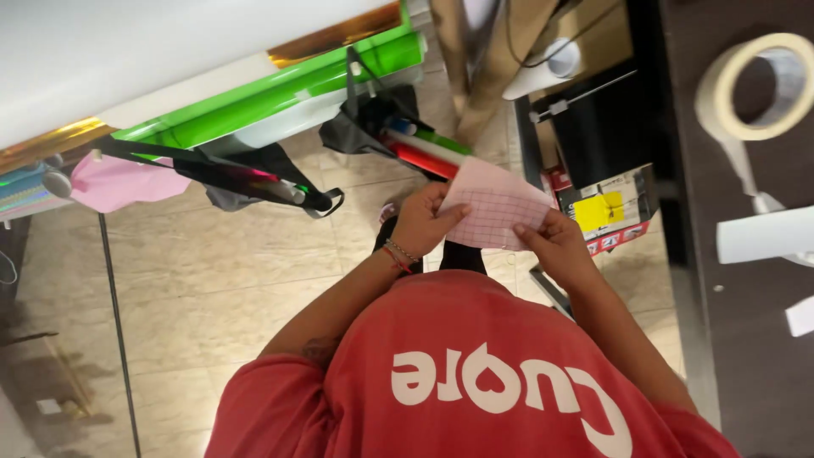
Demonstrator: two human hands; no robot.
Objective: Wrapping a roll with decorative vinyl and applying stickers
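Both hands pinch a pink gridded sheet [494,212] above the tiled floor [220,271]: left hand [422,222] grips its left edge, right hand [555,242] its right corner, seemingly peeling the backing; separating layers needs a careful fingertip pull

Beige tiled floor [212,271] strewn with a green vinyl roll [280,93]; dark surface [746,339] holds a masking tape roll [755,85].
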